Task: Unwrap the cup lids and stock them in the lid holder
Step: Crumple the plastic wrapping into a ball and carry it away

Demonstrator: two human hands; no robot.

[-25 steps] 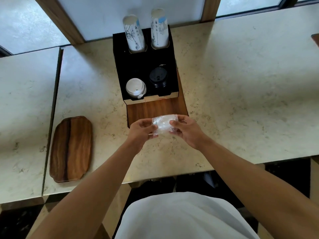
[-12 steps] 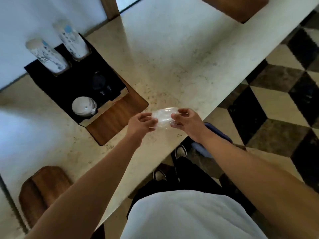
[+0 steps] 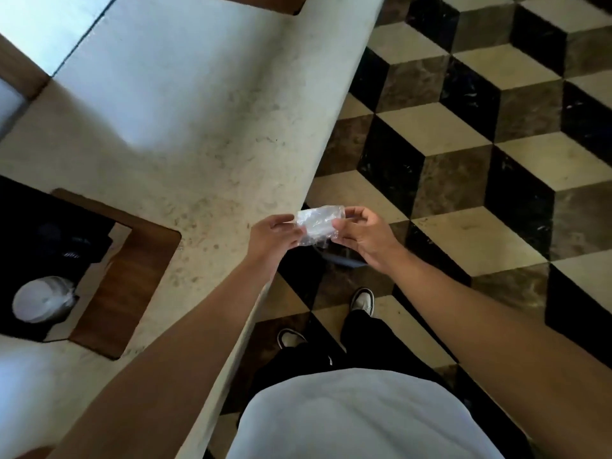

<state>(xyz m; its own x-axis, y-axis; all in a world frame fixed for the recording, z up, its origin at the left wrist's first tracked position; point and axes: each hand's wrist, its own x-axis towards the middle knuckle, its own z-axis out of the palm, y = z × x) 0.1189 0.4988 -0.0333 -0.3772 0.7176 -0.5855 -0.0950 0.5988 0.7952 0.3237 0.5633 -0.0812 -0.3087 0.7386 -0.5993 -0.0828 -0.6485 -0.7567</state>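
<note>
A crumpled clear plastic wrapper (image 3: 318, 224) is held between both hands, just past the counter's front edge and above the floor. My left hand (image 3: 273, 236) pinches its left end and my right hand (image 3: 364, 238) pinches its right end. The black lid holder (image 3: 29, 226) stands at the far left on a wooden base (image 3: 129, 286). A stack of white lids (image 3: 41, 303) fills its front slot, and dark lids (image 3: 73, 246) sit in the slot behind, blurred.
The pale stone counter (image 3: 198, 127) runs diagonally from lower left to upper right. To its right lies a checkered tile floor (image 3: 480, 160). My shoes (image 3: 362, 299) and a dark blue object (image 3: 341, 260) under my hands are on the floor.
The view has swung right, from facing the holder to the counter's edge and floor. Both hands carried the wrapper from in front of the holder out past the counter edge.
</note>
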